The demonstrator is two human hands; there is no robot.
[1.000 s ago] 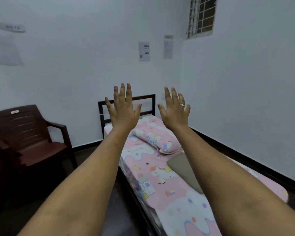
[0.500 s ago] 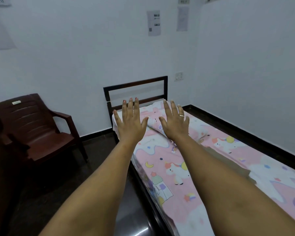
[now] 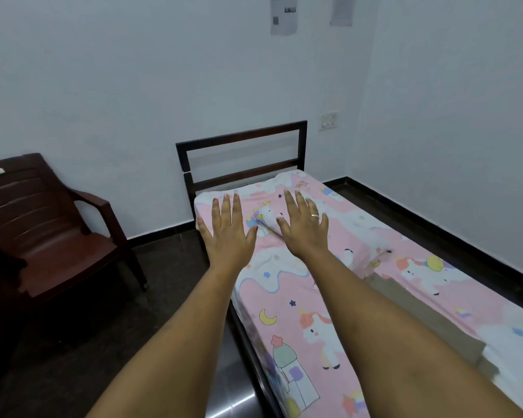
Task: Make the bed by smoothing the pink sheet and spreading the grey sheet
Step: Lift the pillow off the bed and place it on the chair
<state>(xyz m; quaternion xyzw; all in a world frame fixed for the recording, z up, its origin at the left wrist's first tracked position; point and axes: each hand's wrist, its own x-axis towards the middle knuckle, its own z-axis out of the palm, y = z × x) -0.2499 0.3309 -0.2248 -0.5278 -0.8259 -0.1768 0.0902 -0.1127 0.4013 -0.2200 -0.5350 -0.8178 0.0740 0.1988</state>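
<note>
Left grip [image 3: 227, 233] and right grip [image 3: 302, 232] flat, fingers spread, empty over far pink sheet [image 3: 278, 297], likely to smooth it; grey sheet [image 3: 420, 300] unspread.

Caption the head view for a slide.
Left hand and right hand open over the pink sheet; grey sheet not yet spread.

- Narrow bed with dark metal frame [image 3: 242, 135] stands in room corner, head rail at back wall, long side near right wall.
- Pink cartoon-print sheet [image 3: 329, 300] on top of bed.
- Folded grey sheet [image 3: 435, 324] on pink sheet, mid bed, partly behind right forearm.
- Brown plastic chair [image 3: 52, 236] on dark floor [image 3: 169, 282], left of bed.
- Left hand [image 3: 228, 233], right hand [image 3: 304, 230] side by side over head end.
- White wall socket [image 3: 328, 120] right of head rail.
- Printed paper sheets [image 3: 283, 13] high on back wall, above bed.
</note>
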